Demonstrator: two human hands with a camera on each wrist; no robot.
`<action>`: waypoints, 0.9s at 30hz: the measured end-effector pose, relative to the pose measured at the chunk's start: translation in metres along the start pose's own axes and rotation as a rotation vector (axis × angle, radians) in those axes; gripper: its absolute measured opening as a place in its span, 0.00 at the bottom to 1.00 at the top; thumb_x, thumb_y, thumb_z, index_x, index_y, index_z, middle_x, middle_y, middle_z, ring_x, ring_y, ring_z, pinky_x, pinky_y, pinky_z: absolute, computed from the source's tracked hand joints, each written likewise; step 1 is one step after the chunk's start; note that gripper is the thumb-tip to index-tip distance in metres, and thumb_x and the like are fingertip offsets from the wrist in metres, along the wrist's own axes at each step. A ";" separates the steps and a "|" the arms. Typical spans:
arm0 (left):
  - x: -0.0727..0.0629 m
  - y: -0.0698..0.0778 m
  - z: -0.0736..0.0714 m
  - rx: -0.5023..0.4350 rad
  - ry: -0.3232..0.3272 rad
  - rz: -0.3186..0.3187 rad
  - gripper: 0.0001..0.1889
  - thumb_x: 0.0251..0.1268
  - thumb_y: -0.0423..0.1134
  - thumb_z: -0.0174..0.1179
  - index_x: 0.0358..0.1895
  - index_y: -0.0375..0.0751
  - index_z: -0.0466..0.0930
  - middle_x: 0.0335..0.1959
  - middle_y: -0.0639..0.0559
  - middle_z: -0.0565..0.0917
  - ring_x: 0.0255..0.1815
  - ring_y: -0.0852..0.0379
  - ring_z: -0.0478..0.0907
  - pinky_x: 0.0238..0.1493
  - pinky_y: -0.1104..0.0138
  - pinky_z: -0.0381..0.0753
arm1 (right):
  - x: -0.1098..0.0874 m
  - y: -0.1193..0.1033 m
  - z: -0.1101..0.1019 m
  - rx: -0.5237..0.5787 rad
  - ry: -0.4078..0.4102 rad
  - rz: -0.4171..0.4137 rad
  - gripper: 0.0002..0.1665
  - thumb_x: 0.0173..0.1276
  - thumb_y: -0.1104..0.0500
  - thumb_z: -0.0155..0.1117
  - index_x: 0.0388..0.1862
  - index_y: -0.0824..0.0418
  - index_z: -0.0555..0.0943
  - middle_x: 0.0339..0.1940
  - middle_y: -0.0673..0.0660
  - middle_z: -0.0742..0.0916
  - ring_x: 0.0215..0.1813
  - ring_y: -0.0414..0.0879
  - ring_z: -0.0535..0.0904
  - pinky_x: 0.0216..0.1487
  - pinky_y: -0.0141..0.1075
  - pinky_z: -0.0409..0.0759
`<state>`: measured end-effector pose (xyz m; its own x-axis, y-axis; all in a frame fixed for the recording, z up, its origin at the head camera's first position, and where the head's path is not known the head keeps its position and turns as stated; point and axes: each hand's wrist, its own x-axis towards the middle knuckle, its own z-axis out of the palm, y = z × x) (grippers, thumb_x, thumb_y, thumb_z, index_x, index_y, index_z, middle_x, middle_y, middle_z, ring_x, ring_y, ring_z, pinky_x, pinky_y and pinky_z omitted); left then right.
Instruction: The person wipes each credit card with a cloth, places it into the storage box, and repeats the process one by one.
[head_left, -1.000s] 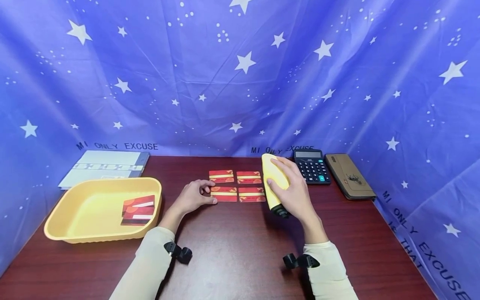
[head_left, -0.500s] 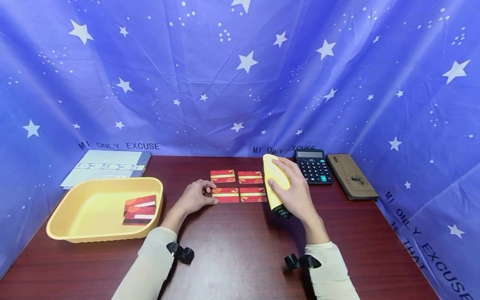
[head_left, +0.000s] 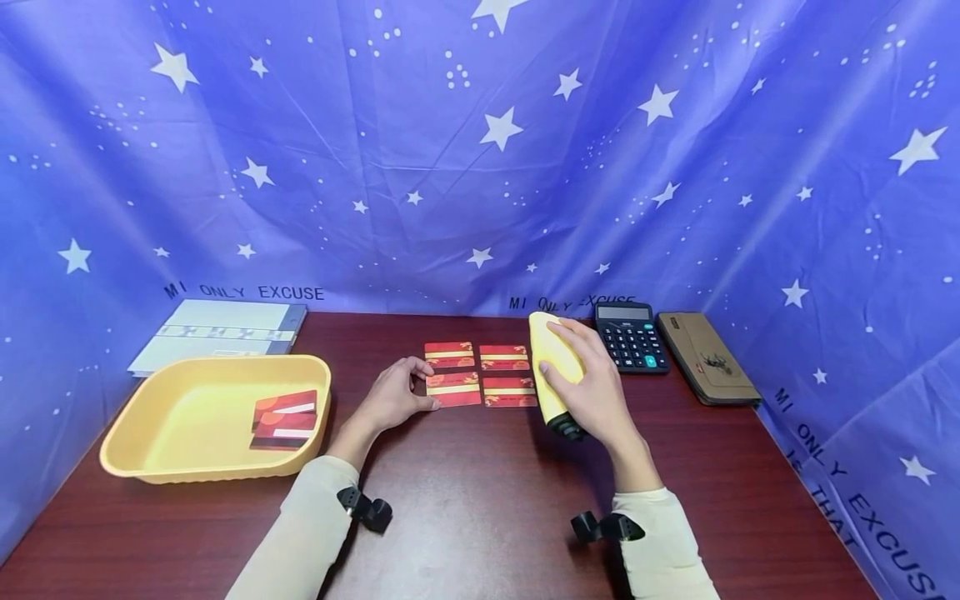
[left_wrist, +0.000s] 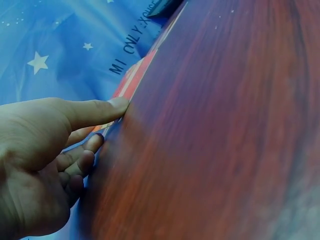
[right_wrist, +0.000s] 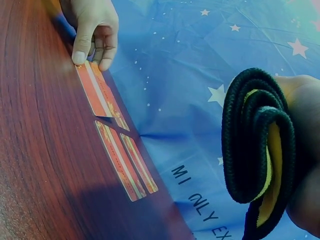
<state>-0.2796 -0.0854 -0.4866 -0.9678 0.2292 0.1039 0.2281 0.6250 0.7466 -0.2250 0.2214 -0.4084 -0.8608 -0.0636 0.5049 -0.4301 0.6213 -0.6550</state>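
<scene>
My left hand (head_left: 393,393) pinches the left end of a red card (head_left: 453,390) with a yellow stripe, thumb and finger at its edges. In the right wrist view this card (right_wrist: 92,92) looks slightly raised from the table, overlapping the card behind it. Three similar cards lie beside it: one at upper left (head_left: 450,355), one at upper right (head_left: 504,358) and one at lower right (head_left: 510,392). My right hand (head_left: 597,387) grips a folded yellow towel (head_left: 557,346), held just right of the cards. Its dark-edged layers show in the right wrist view.
A yellow plastic basin (head_left: 120,460) stands at the left with red cards (head_left: 285,421) inside. Behind it lies a flat grey-white folder or box (head_left: 217,333). A black calculator (head_left: 630,337) and a brown zipped case (head_left: 708,358) lie at the back right, before a blue star curtain (head_left: 420,167).
The lower-left card now sits slightly tilted and a little raised in my left fingers. My right hand and the towel hold their place; the head view shifts slightly.
</scene>
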 end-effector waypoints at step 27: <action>-0.017 0.065 -0.035 -0.374 0.111 0.088 0.25 0.54 0.21 0.69 0.55 0.41 0.75 0.37 0.41 0.86 0.34 0.54 0.89 0.36 0.68 0.92 | -0.002 -0.007 0.004 0.010 -0.023 0.000 0.35 0.64 0.60 0.75 0.71 0.50 0.79 0.73 0.54 0.77 0.73 0.53 0.73 0.66 0.50 0.76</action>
<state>-0.2521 -0.0745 -0.4167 -0.9565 0.1754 0.2333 0.2764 0.2873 0.9171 -0.2219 0.2142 -0.4073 -0.8667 -0.0822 0.4921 -0.4331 0.6134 -0.6605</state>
